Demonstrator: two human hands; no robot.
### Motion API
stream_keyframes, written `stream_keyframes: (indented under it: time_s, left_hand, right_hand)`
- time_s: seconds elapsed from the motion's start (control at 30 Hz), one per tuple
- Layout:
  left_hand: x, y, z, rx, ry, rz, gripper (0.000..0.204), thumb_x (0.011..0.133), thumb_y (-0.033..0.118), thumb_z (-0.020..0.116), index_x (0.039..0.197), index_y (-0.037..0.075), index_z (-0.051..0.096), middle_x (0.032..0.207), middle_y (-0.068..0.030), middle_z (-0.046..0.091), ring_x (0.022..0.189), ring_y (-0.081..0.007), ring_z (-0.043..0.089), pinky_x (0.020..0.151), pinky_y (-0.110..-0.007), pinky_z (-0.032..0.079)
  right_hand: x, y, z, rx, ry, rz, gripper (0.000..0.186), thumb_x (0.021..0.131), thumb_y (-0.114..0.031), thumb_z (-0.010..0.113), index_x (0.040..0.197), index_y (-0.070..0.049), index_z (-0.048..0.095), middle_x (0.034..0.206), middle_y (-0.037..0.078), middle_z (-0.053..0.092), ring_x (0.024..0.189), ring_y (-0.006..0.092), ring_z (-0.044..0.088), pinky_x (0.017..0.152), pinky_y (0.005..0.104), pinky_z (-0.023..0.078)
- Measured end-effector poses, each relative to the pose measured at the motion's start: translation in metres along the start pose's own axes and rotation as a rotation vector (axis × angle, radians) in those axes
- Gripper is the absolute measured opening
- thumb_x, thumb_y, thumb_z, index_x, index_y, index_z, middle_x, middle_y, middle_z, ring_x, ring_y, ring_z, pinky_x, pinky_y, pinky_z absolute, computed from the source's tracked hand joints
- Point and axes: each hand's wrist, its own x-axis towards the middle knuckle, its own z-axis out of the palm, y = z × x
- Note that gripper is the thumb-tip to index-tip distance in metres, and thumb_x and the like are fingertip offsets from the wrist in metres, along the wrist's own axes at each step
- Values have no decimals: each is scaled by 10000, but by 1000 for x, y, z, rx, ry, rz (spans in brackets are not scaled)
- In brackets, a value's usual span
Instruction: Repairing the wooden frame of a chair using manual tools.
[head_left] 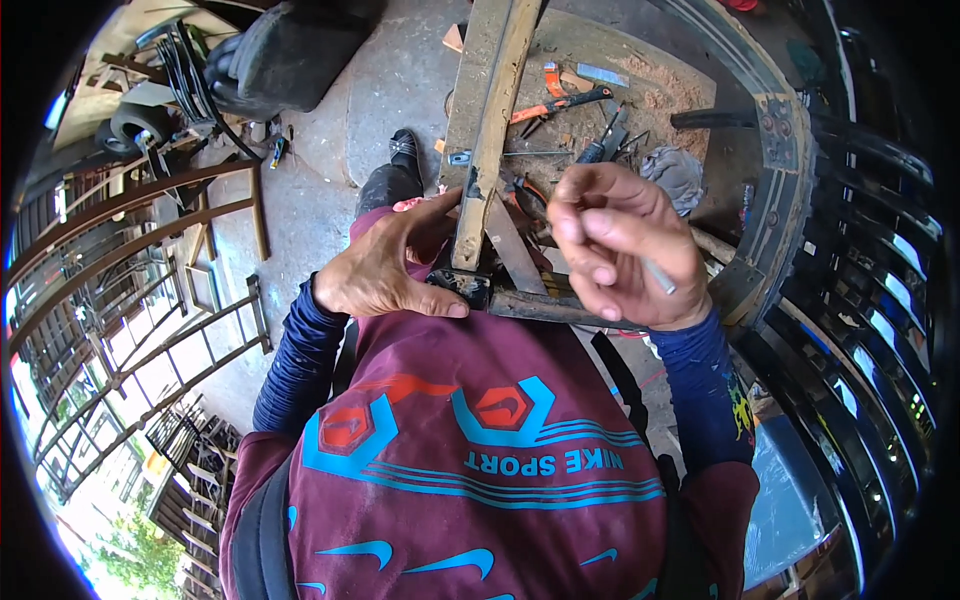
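My left hand [390, 270] is curved around the near end of a worn wooden beam [485, 160], its thumb at a dark metal corner bracket [472, 290] and its fingertips partly hidden. My right hand [625, 250] is raised right of the beam with curled fingers, holding a thin pale metal pin [660, 278]. A dark crossbar [535, 307] runs right from the bracket. Beyond my hands, a dusty board [640, 50] bears orange-handled pliers [520, 190], a long orange-and-black tool [545, 108], a dark tool [600, 140] and a grey rag [672, 178].
A curved metal frame [775, 180] and black slatted metalwork [870, 340] line the right. Rusty metal frames [200, 220], tyres [135, 130] and a black padded item [290, 60] stand left on the concrete floor [310, 200]. A blue sheet [775, 480] is at the lower right.
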Motion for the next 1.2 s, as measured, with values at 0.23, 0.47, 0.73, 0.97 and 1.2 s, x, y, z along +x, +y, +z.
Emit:
stream_keyframes:
  time_s: [0.23,0.47,0.73,0.97,1.2]
  left_hand:
    - [-1,0,-1,30,7,-9,1260,665,332,988,1574,-87,223,1479,-265,513,1403,-309,488,1190,-407,354]
    - [-2,4,1,19,-15,-10,1262,678,322,983,1582,-81,200,1517,-272,468,1425,-313,458,1198,-417,340]
    - [0,16,-1,22,-30,-14,1241,686,314,977,1577,-86,211,1546,-264,433,1450,-307,425,1214,-402,315]
    - [-1,14,-1,44,-8,-33,1221,681,304,979,1570,-88,239,1521,-253,474,1420,-289,464,1207,-394,323]
    - [0,10,-8,179,-3,-30,1278,643,399,987,1565,-92,251,1479,-275,512,1398,-315,494,1198,-401,334]
  right_hand:
    - [10,-30,-22,-922,309,391,408,1037,-416,616,958,-17,637,670,-39,500,509,18,382,417,194,326]
    - [27,-8,-28,-827,198,557,523,1011,-501,627,730,-61,617,550,-50,458,462,30,378,391,234,282]
    - [27,-15,-18,-1423,9,223,531,1007,-380,622,678,34,578,540,89,427,534,158,431,556,386,413]
    - [27,-15,-16,-1452,58,290,518,1009,-368,612,687,36,577,553,95,449,559,163,450,579,388,427]
    - [14,-48,-26,-1269,14,215,354,961,-324,693,943,27,728,670,69,615,665,117,561,641,341,472]
